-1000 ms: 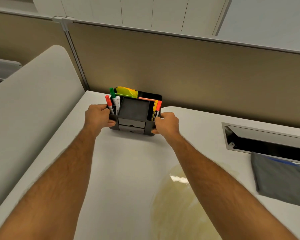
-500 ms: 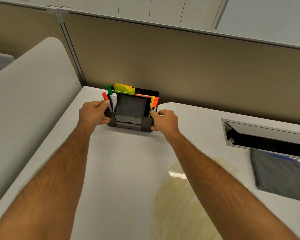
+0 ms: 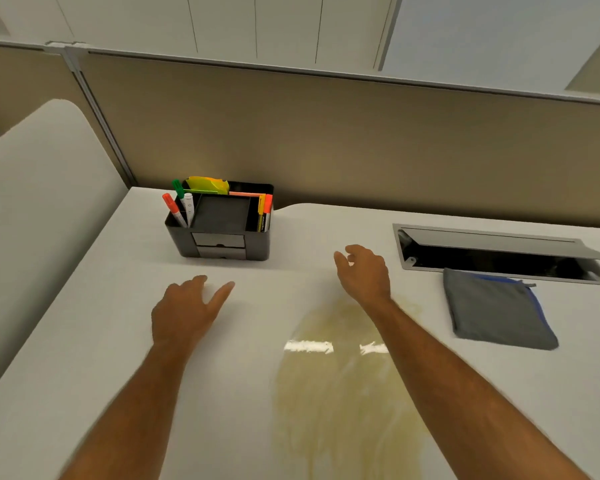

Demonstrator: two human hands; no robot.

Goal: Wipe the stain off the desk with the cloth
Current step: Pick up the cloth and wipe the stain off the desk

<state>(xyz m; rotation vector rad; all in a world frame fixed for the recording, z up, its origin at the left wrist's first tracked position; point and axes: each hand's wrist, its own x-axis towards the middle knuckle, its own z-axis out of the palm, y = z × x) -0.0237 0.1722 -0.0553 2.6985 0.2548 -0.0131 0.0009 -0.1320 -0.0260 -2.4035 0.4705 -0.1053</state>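
Observation:
A yellowish stain spreads over the white desk, from the middle toward the near edge. A folded grey cloth with a blue edge lies flat at the right, beside the stain. My left hand hovers open over the desk left of the stain, holding nothing. My right hand is open above the stain's far end, fingers apart, a short way left of the cloth. My right forearm crosses over part of the stain.
A black desk organiser with markers and sticky notes stands at the back left against the beige partition. An open cable hatch is set into the desk just behind the cloth. A white rounded panel rises on the left.
Both hands have let go of the organiser and pulled back toward me. The organiser now stands alone at the back of the desk.

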